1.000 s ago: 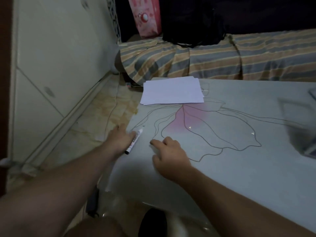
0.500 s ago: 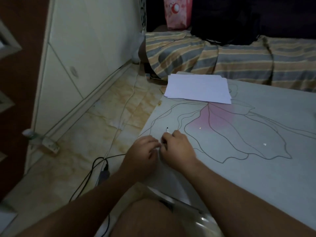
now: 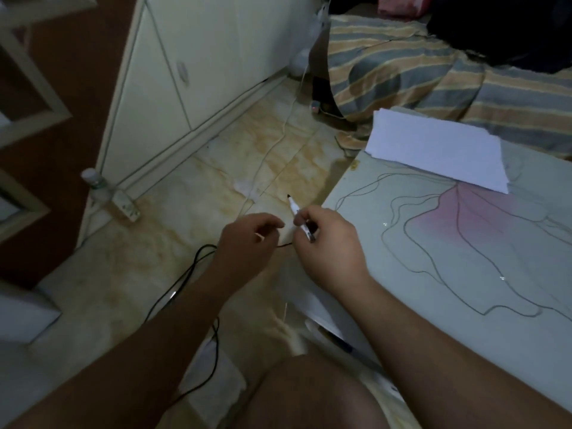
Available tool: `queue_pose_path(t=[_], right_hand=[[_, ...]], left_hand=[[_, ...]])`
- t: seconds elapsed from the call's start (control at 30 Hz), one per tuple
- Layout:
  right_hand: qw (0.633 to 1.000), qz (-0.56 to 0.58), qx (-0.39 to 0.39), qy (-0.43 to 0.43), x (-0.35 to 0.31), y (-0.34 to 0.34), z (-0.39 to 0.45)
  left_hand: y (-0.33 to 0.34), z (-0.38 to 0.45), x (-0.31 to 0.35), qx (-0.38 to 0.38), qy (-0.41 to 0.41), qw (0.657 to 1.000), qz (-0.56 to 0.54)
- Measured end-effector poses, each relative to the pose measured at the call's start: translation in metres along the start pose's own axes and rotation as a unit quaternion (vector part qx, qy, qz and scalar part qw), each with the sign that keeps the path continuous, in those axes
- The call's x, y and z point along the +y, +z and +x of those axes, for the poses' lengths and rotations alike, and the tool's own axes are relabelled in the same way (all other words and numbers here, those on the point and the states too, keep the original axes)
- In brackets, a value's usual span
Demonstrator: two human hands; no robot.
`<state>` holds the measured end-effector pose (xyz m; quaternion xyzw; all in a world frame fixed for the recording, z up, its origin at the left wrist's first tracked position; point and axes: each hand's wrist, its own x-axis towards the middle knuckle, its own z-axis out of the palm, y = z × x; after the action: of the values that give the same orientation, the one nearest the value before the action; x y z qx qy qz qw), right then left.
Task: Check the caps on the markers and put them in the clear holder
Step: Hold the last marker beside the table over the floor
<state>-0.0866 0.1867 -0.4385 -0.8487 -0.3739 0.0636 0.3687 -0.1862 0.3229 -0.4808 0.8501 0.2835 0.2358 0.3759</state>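
Note:
My right hand (image 3: 328, 249) grips a white marker (image 3: 299, 216) by its lower half, just off the left edge of the table (image 3: 464, 274). The marker's dark pointed tip is bare and points up and to the left, over the floor. My left hand (image 3: 247, 243) hovers a little to the left of it with its fingers curled. A small pale piece that looks like the marker cap (image 3: 258, 237) shows between those fingers. The clear holder is out of view.
A stack of white paper (image 3: 439, 150) lies at the table's far left corner, above a flower drawing (image 3: 483, 230). Black cables (image 3: 198, 274) run over the tiled floor. A bottle (image 3: 93, 181) stands by the white cabinet (image 3: 185, 72). A striped bed (image 3: 433, 72) lies beyond.
The marker went from my left hand on the table to my right hand. Both hands have moved left off the table edge and apart, and the tip is now bare.

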Motion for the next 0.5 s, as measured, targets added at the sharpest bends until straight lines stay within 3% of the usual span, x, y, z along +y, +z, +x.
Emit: queue_pose_path(t=[0.2,0.3,0.37,0.5], right_hand=[[0.992,-0.055,-0.045,-0.106,-0.039,0.042,0.012],[0.994,-0.040,-0.044,-0.090,-0.047,0.054,0.022],[0.997,-0.042,-0.025,-0.060,-0.042,0.051,0.033],[0.982,-0.178,-0.034,-0.050,-0.016,0.045,0.052]], left_hand=[[-0.029,-0.020,-0.092,-0.052,-0.112,0.990,0.067],[-0.027,-0.029,-0.130,-0.048,-0.153,0.984,0.083],[-0.013,-0.032,-0.149,-0.068,-0.146,0.982,0.097],[0.053,-0.015,-0.156,-0.167,-0.106,0.975,0.098]])
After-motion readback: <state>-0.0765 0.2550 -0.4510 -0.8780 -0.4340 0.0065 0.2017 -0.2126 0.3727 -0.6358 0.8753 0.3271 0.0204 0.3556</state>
